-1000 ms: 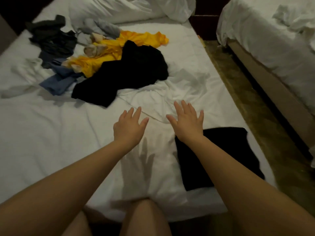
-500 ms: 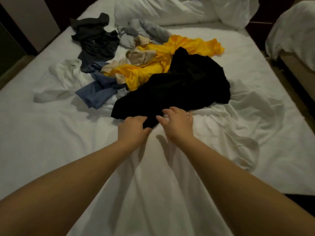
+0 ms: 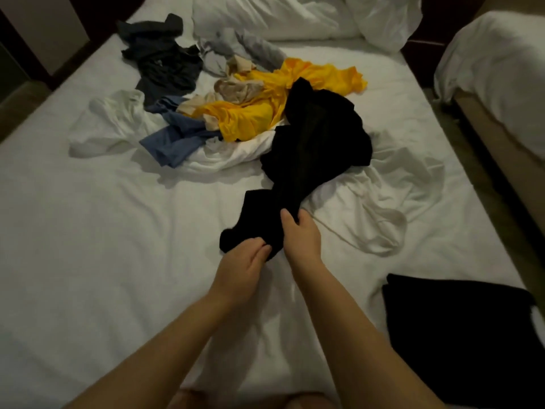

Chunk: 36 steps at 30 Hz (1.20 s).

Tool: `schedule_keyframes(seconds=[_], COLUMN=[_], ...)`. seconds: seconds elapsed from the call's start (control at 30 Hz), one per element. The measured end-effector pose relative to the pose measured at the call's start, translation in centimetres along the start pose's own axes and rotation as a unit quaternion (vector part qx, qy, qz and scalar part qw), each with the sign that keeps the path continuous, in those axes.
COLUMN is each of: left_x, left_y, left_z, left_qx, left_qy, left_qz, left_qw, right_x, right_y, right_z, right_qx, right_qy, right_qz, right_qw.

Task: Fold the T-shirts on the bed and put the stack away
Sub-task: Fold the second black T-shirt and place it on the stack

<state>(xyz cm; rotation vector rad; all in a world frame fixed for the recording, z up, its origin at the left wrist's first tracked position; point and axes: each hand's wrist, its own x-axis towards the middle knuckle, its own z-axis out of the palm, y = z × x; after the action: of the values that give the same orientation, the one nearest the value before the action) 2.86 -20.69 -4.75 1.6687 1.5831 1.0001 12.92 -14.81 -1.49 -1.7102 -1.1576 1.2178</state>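
On the white bed point(image 3: 88, 261), the left hand point(image 3: 241, 267) and right hand point(image 3: 300, 234) pinch the black T-shirt point(image 3: 315, 143) by the pile point(image 3: 250, 113) with curled fingers; best pull it clear and lay it flat.

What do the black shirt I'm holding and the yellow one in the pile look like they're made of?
The black shirt looks like soft matte knit, probably cotton jersey: it hangs limp and bunches where gripped. The yellow shirt seems smoother, with a faint sheen on its folds, perhaps polyester; dim light leaves that open.
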Motion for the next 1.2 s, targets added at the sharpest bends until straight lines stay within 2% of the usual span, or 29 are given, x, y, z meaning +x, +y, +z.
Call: schedule_keyframes(seconds=[0.23, 0.37, 0.5, 0.7, 0.93, 1.13, 1.2], left_x=[-9.9, -13.9, -17.6, -22.2, -24.2, -25.3, -25.4], left_y=[6.1, 8.7, 11.9, 16.0, 18.5, 19.4, 19.8], left_z=[-1.4, -3.1, -4.5, -6.3, -8.3, -10.6, -11.1], left_qx=[-0.058, -0.043, -0.056, -0.187, -0.285, -0.317, -0.318], left_qy=[0.027, 0.057, 0.053, 0.045, 0.07, 0.09, 0.099], left_qz=[-0.03, -0.03, 0.011, 0.015, 0.014, 0.057, 0.073], left_qw=[0.998, 0.997, 0.997, 0.981, 0.956, 0.942, 0.94], right_x=[-11.4, -17.1, -21.6, -27.2, -31.4, -31.8, -31.5], right_y=[0.5, 1.0, 1.1, 0.1, 0.1, 0.8, 0.8], right_z=[-3.1, -4.8, -6.5, -8.4, -8.9, -7.9, -7.4], right_qx=[0.091, 0.141, 0.2, 0.272, 0.179, 0.112, 0.081], right_qy=[0.034, 0.044, 0.032, 0.004, -0.115, -0.136, -0.108], right_qz=[0.004, 0.011, -0.015, -0.086, -0.225, -0.251, -0.269], right_qw=[0.995, 0.989, 0.979, 0.959, 0.951, 0.952, 0.954])
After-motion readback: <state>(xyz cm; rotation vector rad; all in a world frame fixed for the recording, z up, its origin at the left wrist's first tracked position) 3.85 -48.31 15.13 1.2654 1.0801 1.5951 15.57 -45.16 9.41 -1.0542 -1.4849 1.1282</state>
